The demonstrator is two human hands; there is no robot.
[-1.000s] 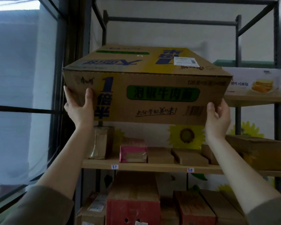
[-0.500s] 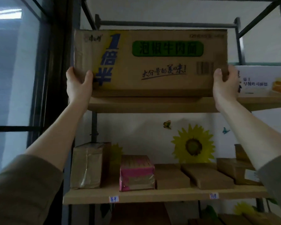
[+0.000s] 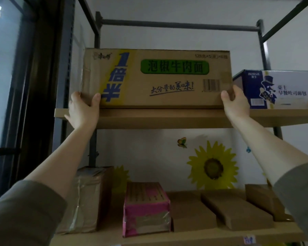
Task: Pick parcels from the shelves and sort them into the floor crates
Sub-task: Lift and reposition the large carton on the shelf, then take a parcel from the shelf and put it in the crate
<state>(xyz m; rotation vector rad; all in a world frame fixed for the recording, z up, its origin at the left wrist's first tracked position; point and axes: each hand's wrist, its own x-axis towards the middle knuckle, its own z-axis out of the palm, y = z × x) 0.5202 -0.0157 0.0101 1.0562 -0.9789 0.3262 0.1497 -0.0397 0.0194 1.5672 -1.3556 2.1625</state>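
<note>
A large brown cardboard noodle carton [image 3: 155,79] with a green label and blue print rests on the upper wooden shelf [image 3: 167,118]. My left hand [image 3: 84,110] grips its lower left corner, thumb on the front face. Its lower right corner is held by my right hand [image 3: 236,103]. Both arms reach up from below. The lower shelf [image 3: 185,236] carries smaller parcels: a tape-wrapped brown parcel [image 3: 89,197], a pink-wrapped box [image 3: 146,208] and flat brown boxes [image 3: 235,210].
A white and blue bread box [image 3: 281,89] stands to the right of the carton on the upper shelf. Dark metal rack posts [image 3: 96,29] frame the shelves. A window [image 3: 4,86] is to the left. Sunflower stickers decorate the back wall.
The carton went from held out in front of the rack, tilted, to lying on the upper shelf. Both hands stayed on its lower corners and the view tilted upward.
</note>
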